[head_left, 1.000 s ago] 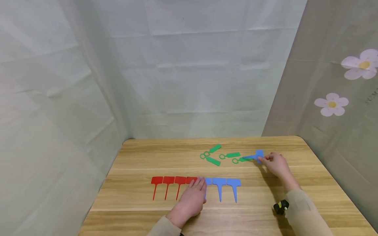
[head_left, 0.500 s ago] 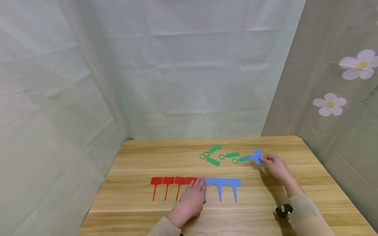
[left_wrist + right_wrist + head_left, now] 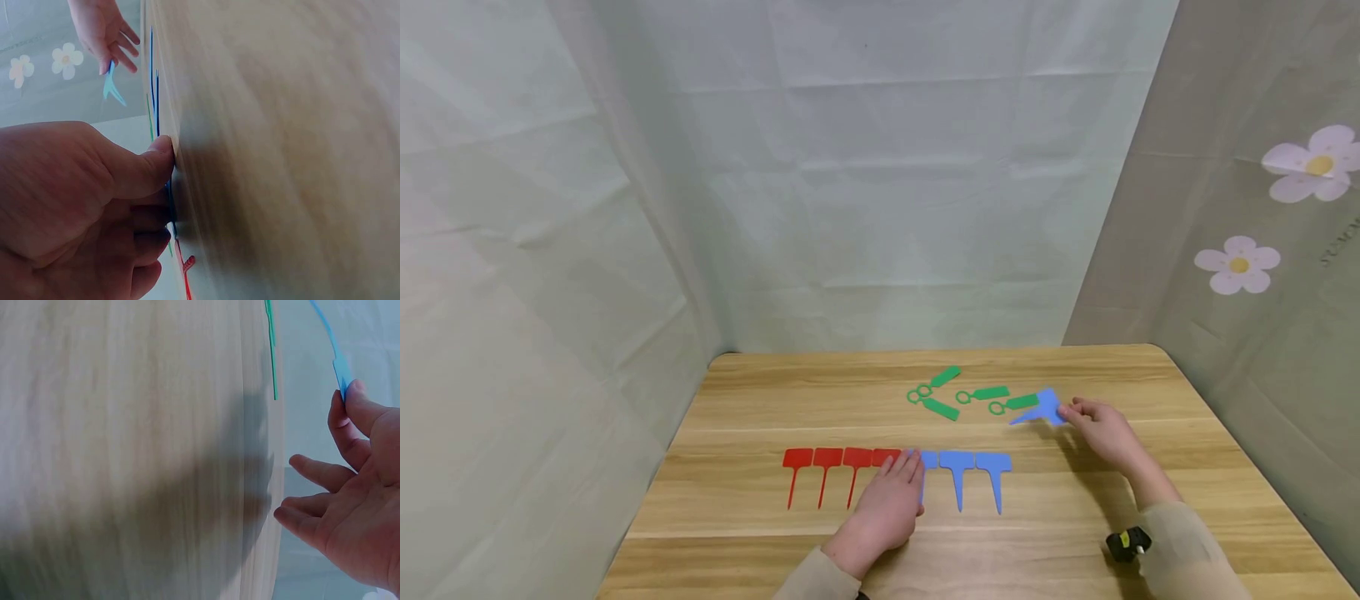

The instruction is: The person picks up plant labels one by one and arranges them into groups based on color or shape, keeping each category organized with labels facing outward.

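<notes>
My right hand point(image 3: 1103, 432) pinches a blue T-shaped plant label point(image 3: 1048, 406) by its wide head between thumb and forefinger. The right wrist view shows the same label point(image 3: 341, 376) held above the table, other fingers spread loosely. My left hand point(image 3: 887, 504) lies with outstretched fingers over the middle of a row of labels, touching the last red label point(image 3: 887, 457) and the first blue label point(image 3: 929, 460), and partly hiding both. Left of it lie three red labels point(image 3: 828, 457); on its right are two blue labels point(image 3: 957, 461).
Several green ring tags point(image 3: 991, 392) lie scattered toward the back of the wooden table point(image 3: 760, 400); one green tag point(image 3: 1022, 402) is right beside the held label. A black device point(image 3: 1127, 544) sits by the right wrist. Pale cloth walls point(image 3: 880, 208) surround the table.
The blue label in my right hand has tilted, its stem swinging from over the green tag toward the near side. That hand has shifted slightly nearer; the left hand has stayed put.
</notes>
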The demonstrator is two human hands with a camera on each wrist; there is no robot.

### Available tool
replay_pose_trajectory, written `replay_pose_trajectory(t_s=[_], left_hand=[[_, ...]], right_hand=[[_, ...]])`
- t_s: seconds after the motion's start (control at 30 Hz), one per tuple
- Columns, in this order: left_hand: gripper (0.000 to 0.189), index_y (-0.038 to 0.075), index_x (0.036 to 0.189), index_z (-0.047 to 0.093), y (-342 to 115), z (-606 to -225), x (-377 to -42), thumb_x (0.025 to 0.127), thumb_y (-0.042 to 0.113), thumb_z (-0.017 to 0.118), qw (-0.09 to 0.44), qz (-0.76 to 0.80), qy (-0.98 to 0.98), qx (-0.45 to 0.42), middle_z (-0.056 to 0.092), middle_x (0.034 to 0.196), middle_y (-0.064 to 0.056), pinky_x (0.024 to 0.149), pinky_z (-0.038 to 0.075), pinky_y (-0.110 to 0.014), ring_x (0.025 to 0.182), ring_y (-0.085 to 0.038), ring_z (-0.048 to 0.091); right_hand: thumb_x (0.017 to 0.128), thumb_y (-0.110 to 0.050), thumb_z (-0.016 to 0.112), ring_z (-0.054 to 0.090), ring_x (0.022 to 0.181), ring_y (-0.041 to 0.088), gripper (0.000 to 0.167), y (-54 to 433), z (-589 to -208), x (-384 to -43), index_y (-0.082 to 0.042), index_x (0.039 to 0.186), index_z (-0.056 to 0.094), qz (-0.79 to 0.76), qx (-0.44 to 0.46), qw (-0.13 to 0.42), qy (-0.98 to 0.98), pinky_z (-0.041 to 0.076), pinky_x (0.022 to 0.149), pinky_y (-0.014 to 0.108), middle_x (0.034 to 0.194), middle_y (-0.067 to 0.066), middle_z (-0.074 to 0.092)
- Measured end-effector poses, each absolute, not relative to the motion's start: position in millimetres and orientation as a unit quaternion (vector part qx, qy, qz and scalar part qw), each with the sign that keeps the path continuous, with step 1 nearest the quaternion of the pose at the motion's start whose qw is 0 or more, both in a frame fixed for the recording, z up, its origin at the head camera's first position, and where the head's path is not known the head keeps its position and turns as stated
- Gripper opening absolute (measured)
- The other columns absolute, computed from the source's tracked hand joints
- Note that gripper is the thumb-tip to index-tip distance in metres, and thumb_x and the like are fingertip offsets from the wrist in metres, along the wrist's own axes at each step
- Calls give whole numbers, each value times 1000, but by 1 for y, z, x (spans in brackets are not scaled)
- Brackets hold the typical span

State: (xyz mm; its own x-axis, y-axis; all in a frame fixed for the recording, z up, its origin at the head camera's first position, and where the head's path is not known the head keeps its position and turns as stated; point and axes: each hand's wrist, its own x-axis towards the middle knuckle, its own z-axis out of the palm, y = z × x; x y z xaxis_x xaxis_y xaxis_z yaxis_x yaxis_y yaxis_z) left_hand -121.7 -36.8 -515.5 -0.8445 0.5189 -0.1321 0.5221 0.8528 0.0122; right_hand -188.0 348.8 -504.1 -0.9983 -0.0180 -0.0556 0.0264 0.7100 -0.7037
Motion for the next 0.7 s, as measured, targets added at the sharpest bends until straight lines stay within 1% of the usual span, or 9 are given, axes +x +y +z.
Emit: replay_pose_trajectory(t_s=[0.1, 0.27, 0.4, 0.5, 0.6, 0.7], left_hand=[[63, 2, 159, 50, -37, -515, -122, 106, 32, 67, 64, -14, 960, 271, 43, 168, -11, 127, 32, -43, 157, -27, 37], [63, 2, 159, 50, -36, -515, -122, 106, 32, 67, 66, -13, 960, 270, 42, 169, -11, 127, 32, -43, 157, -27, 36], [62, 3, 159, 50, -35, -514, -124, 107, 32, 67, 68, -13, 961, 269, 42, 169, -11, 127, 32, -43, 157, -27, 36], [62, 3, 159, 50, -35, -514, -124, 107, 32, 66, 69, -14, 960, 269, 42, 169, -11, 127, 32, -43, 157, -27, 36], [62, 3, 159, 51, -36, -515, -123, 107, 32, 67, 66, -14, 960, 270, 42, 168, -11, 127, 32, -43, 157, -27, 37], [62, 2, 158, 51, -36, -517, -123, 106, 32, 67, 62, -15, 960, 271, 43, 168, -11, 127, 32, -43, 157, -27, 37]], right_hand=[[113, -45, 53, 34, 146, 63, 50, 350, -504, -186, 2, 105, 69, -378, -5, 25, 925, 36, 113, 73, 157, 40, 40], [114, -43, 51, 32, 147, 62, 48, 352, -505, -185, 2, 107, 69, -384, -11, 28, 923, 33, 116, 73, 158, 41, 39], [116, -36, 48, 32, 147, 62, 44, 354, -505, -184, 3, 111, 68, -385, -21, 30, 922, 32, 116, 74, 158, 42, 38], [116, -30, 49, 32, 147, 63, 38, 356, -505, -183, 2, 108, 67, -384, -31, 27, 922, 31, 116, 74, 157, 42, 38], [116, -27, 51, 23, 147, 69, 34, 358, -506, -182, 1, 105, 67, -387, -44, 33, 920, 23, 117, 78, 157, 45, 36], [114, -26, 54, 12, 146, 74, 32, 360, -506, -180, 0, 103, 69, -393, -57, 40, 917, 14, 116, 83, 158, 46, 33]])
